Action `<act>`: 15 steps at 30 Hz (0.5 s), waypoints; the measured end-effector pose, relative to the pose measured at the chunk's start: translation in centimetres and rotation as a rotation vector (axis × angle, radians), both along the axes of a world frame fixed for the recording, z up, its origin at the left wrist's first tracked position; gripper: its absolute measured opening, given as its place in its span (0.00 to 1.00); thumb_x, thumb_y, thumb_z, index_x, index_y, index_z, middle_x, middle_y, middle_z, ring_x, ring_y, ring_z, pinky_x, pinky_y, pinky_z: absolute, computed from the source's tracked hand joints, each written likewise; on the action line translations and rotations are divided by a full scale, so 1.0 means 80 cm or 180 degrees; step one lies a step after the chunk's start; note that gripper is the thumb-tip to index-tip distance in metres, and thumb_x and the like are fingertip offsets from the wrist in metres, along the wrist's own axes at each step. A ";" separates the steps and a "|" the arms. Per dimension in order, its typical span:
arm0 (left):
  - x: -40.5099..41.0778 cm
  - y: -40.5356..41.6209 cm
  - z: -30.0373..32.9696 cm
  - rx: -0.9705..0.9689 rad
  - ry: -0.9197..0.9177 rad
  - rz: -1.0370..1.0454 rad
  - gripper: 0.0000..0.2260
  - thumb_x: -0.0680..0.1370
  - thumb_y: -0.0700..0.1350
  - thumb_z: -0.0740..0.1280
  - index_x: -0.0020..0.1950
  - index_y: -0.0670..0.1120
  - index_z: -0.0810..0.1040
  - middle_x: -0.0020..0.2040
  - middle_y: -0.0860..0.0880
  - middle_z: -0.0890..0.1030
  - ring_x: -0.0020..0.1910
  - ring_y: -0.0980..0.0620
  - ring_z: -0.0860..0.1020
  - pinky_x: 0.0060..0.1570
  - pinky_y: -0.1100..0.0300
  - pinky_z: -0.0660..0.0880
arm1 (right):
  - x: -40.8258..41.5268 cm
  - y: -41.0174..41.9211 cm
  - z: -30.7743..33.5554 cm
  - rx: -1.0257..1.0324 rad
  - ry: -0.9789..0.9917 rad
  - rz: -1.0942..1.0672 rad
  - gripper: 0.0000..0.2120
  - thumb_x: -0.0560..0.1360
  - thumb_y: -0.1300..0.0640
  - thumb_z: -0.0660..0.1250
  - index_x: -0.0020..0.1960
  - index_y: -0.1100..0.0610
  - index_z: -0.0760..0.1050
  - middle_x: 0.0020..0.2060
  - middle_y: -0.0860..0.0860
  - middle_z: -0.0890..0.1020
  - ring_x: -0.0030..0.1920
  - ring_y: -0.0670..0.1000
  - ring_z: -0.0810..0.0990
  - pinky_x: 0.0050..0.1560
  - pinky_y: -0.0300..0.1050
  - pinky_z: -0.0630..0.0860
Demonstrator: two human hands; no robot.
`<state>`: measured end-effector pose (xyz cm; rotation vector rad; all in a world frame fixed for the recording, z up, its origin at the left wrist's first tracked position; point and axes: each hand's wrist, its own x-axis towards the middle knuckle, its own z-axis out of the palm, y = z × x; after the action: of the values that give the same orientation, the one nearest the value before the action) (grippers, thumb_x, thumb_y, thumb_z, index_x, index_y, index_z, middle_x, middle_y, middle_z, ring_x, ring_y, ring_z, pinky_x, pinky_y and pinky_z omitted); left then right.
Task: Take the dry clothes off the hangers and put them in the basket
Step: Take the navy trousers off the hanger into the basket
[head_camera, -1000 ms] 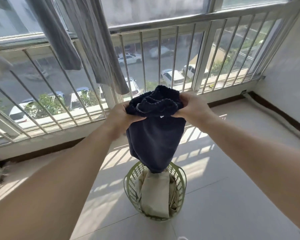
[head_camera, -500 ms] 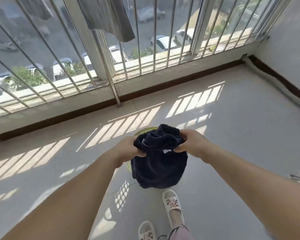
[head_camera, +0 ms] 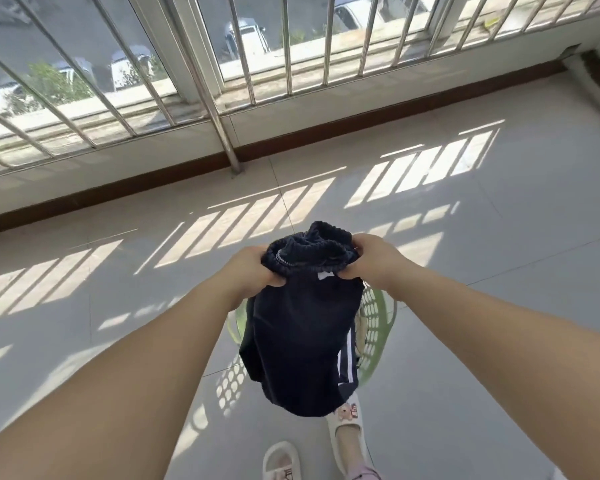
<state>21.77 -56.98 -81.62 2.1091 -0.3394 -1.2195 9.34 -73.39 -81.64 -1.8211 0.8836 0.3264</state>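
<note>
A dark navy garment point(head_camera: 302, 334) with white side stripes and a gathered elastic waistband hangs folded between both hands. My left hand point(head_camera: 250, 268) grips the waistband on its left side, and my right hand point(head_camera: 371, 258) grips it on the right. Directly under the garment stands the light green plastic basket point(head_camera: 378, 320); only part of its perforated rim and wall shows on the right and a sliver on the left. Whatever lies in the basket is hidden behind the cloth.
Grey tiled balcony floor with stripes of sunlight spreads all around. A metal railing point(head_camera: 219, 109) and window frame run along the far side above a brown skirting. My feet in white slippers point(head_camera: 345, 415) stand just behind the basket.
The view has tilted further down and the hanging grey clothes have left the frame. Both hands have lowered the navy garment over the basket, keeping the same hold on it.
</note>
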 end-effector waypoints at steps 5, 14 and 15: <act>0.026 -0.049 -0.054 0.0110 -0.0290 0.0077 0.14 0.71 0.32 0.70 0.52 0.47 0.77 0.47 0.46 0.79 0.49 0.48 0.76 0.50 0.59 0.70 | 0.036 -0.038 -0.064 -0.0274 -0.0099 0.0004 0.15 0.70 0.64 0.69 0.56 0.58 0.76 0.49 0.54 0.81 0.51 0.55 0.78 0.56 0.49 0.74; 0.059 -0.111 -0.095 -0.0475 -0.0370 0.0834 0.18 0.71 0.30 0.69 0.55 0.50 0.76 0.50 0.48 0.80 0.51 0.50 0.76 0.54 0.58 0.72 | 0.104 -0.105 -0.086 -0.1228 -0.0453 0.0072 0.18 0.72 0.64 0.61 0.58 0.47 0.74 0.53 0.51 0.80 0.55 0.57 0.76 0.58 0.53 0.73; 0.061 -0.115 -0.098 -0.0498 -0.0387 0.0901 0.19 0.71 0.30 0.69 0.55 0.51 0.76 0.50 0.48 0.80 0.52 0.49 0.76 0.55 0.57 0.72 | 0.107 -0.109 -0.085 -0.1277 -0.0463 0.0094 0.19 0.72 0.64 0.60 0.58 0.47 0.74 0.54 0.51 0.80 0.55 0.57 0.75 0.58 0.53 0.73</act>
<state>26.68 -66.21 -89.49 2.0189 -0.1752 -0.8759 17.88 -82.08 -88.41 -2.1966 0.8641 0.0317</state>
